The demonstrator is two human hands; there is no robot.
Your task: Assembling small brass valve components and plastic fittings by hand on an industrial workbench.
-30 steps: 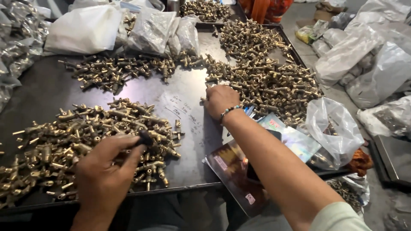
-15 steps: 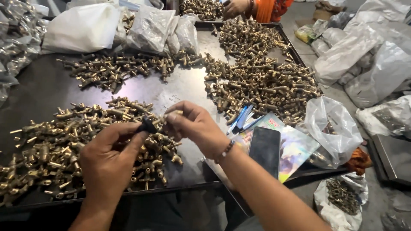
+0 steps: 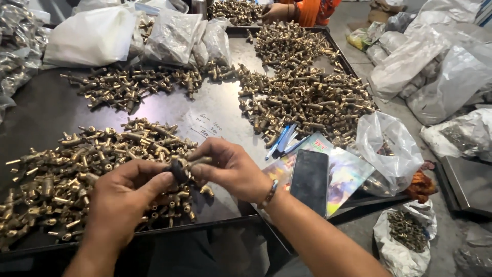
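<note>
My left hand (image 3: 122, 197) pinches a small black cap or knob (image 3: 179, 171) between thumb and fingers. My right hand (image 3: 228, 168) holds a brass fitting (image 3: 197, 162) against that black piece, so both hands meet above the near pile of brass fittings (image 3: 77, 169). A beaded bracelet is on my right wrist. The dark metal table (image 3: 46, 107) lies under everything.
More brass fitting piles lie at the back left (image 3: 128, 84) and right (image 3: 307, 97). A black phone (image 3: 309, 179) rests on a colourful booklet beside blue pens (image 3: 285, 139). Plastic bags (image 3: 387, 149) crowd the table edges. Another person's hand (image 3: 277, 11) works at the far end.
My right hand came back from the right-hand pile with a fitting and joined my left hand. Now both hands are pressed together on the black piece and the fitting.
</note>
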